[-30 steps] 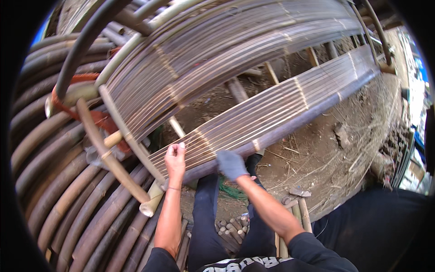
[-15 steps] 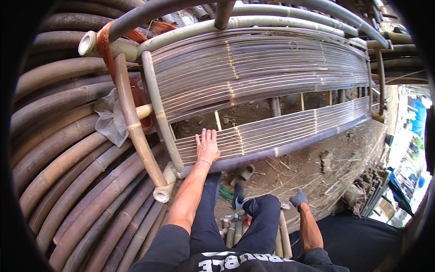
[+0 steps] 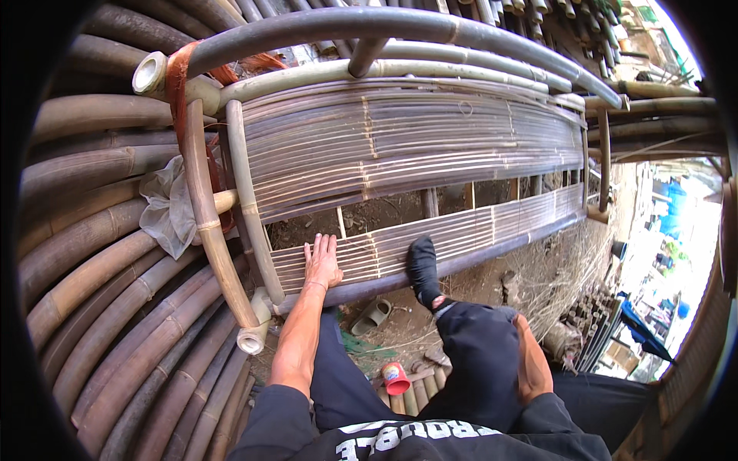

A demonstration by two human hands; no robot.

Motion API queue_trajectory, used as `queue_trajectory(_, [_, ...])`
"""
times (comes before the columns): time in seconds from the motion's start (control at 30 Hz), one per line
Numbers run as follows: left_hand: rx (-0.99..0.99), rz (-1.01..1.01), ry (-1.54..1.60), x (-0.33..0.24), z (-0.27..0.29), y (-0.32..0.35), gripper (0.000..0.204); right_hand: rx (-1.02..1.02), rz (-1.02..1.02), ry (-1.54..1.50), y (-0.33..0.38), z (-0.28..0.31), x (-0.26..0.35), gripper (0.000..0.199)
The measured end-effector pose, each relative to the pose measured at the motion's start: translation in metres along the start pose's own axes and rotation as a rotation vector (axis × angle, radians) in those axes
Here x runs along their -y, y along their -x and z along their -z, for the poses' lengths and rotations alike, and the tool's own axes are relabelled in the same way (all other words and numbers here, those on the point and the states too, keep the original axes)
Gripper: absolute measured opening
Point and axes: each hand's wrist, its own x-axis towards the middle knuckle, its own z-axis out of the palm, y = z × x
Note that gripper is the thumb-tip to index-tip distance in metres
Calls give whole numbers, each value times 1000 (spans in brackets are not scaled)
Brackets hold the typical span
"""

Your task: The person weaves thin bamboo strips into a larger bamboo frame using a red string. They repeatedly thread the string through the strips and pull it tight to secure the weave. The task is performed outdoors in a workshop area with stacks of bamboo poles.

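Observation:
My left hand (image 3: 321, 263) lies flat, fingers spread, on the front bamboo slats (image 3: 480, 229) at the left end of a bamboo bench seat. Nothing is held in it. A gap lies between these slats and the wider band of rear slats (image 3: 430, 127). My raised right foot, in a dark sock (image 3: 422, 265), rests on the front edge of the slats. Beside my bent right knee is my right hand (image 3: 505, 313) in a grey glove. The leg mostly hides it, so its fingers cannot be made out. The bench's left upright (image 3: 206, 211) is a bent bamboo pole.
Curved bamboo poles (image 3: 84, 242) are stacked along the left. A crumpled plastic bag (image 3: 169, 207) hangs over them by the bench. Below the seat, a sandal (image 3: 371, 316) lies on the dirt near a red cup (image 3: 395, 378). Cut bamboo pieces (image 3: 596, 319) are piled at right.
My right foot has risen from the ground onto the slats. My gloved right hand has gone from free air to beside the knee. My left hand stays on the slats while the view shifted.

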Motion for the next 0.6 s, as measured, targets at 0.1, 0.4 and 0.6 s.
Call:
queue_trajectory(0.1, [-64,33,90,-4,2,4,94,-175,-37,414,-3,48,-31,42])
queue_trajectory(0.4, [-730,32,266,2,-17,-14,51,-736,233,1226,-124,157,75,29])
queue_trajectory(0.6, [-684,-71,-39,-33,36,-39,60,-134,605,-557,-130,20,317,47])
